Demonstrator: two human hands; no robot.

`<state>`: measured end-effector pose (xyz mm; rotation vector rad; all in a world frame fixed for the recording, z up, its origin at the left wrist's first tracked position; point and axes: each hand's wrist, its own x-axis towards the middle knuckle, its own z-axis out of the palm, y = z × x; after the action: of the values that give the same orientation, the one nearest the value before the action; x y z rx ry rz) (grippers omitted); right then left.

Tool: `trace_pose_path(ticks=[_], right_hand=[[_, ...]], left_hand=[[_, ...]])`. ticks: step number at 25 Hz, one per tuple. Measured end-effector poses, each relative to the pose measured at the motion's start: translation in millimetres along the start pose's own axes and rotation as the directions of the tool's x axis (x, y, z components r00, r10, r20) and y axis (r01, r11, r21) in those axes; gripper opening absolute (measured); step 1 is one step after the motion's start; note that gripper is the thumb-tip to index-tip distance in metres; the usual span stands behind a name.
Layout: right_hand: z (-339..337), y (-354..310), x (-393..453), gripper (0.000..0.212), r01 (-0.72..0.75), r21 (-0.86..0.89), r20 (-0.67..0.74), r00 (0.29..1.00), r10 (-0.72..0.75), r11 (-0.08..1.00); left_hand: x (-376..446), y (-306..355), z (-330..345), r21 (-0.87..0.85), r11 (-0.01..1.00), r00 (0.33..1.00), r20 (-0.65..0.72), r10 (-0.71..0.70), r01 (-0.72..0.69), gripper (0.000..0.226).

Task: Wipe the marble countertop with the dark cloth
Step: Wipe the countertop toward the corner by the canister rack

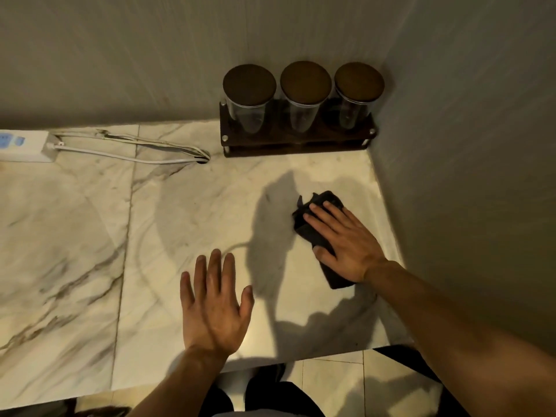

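**Dark cloth under right palm, wipe in progress near the corner**

Fingers of the right hand (343,239) lie spread and flat, pressing the crumpled dark fabric cloth (316,233) onto the white veined marble countertop (192,212); thumb tucked against the cloth's near edge. No pinch, just downward pressure. Cloth sits close to the right wall, in front of the dark wooden rack of three lidded glass jars (301,115).

Left hand (215,308): fingers apart, holding nothing, low over the marble near the front edge; contact unclear.

Judgement: wiping stroke under way. Next move needs steady palm pressure and a sweep leftward over the uncovered slab, stopping short of the white power strip with its cords (25,145).
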<state>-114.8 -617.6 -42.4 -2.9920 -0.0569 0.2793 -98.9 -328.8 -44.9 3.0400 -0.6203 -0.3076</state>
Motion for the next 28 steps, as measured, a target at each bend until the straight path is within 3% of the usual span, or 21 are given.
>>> trace_pose_path(ticks=[7,16,23,28], right_hand=[[-11.5,15.9,49.7,0.07,-0.239,0.086,-0.04,0.969,0.243,0.967],[-15.6,12.9,88.2,0.063,-0.591,0.213,-0.087,0.782,0.617,0.778],[-11.5,1.8,85.8,0.062,-0.717,0.312,-0.094,0.629,0.772,0.623],[-4.8,-8.7,63.4,0.06,-0.741,0.338,-0.115,0.579,0.807,0.58]], left_hand=[[1.8,0.2,0.4,-0.029,1.0,1.0,-0.005,-0.004,0.004,0.067],[3.7,-0.2,-1.8,-0.043,0.999,1.0,-0.006,-0.003,0.003,0.067],[3.0,-0.1,-2.3,-0.038,0.999,0.999,0.026,-0.019,0.02,0.07],[1.1,0.1,-1.3,-0.022,1.0,1.0,0.003,-0.013,0.013,0.068]])
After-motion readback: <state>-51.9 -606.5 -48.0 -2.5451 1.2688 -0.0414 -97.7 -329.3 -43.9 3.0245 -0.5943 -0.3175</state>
